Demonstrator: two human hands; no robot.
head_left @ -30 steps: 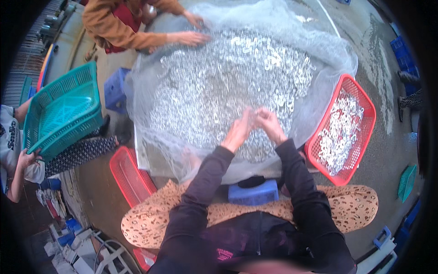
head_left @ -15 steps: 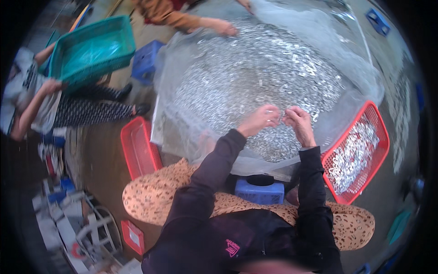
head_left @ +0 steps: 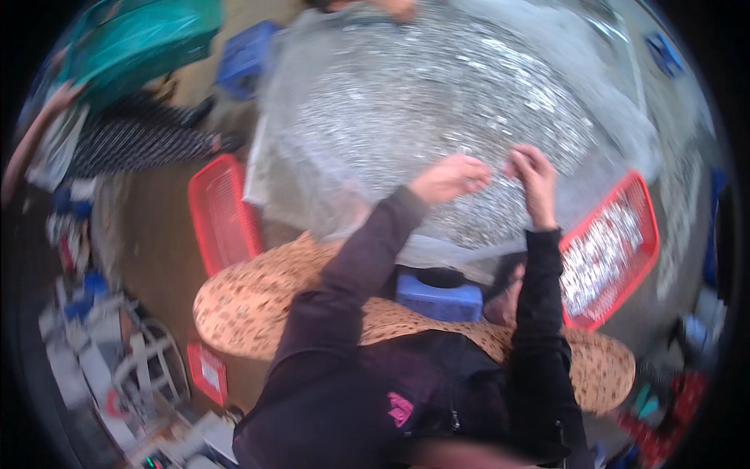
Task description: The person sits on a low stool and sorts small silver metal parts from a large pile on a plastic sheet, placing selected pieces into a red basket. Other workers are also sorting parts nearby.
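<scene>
Silver bits, small and shiny, lie heaped in a broad pile (head_left: 437,102) on a clear plastic sheet (head_left: 281,180) that covers the desk before me. Both my hands are out over the near edge of that heap, close together but not touching. My left hand (head_left: 449,178) is curled, its fingers (head_left: 478,181) bent in toward the thumb over the pieces; whether they pinch one I cannot tell, the picture being blurred. My right hand (head_left: 535,176) is just beside it, its fingers (head_left: 522,160) bent the same way, and again I cannot make out anything between them. Dark sleeves cover both my forearms.

On my right, at the desk's edge, sits a red plastic basket (head_left: 648,234) with more of the silver pieces spread inside. On my left, lower down beside the desk, stands another red basket (head_left: 223,211). A blue stool (head_left: 437,301) shows between my arms, under the desk's near edge, and patterned tan cloth (head_left: 242,305) lies across my lap. Far across the heap another person's hand (head_left: 394,8) rests on the sheet, and a teal basket (head_left: 141,39) is off to the far left.
</scene>
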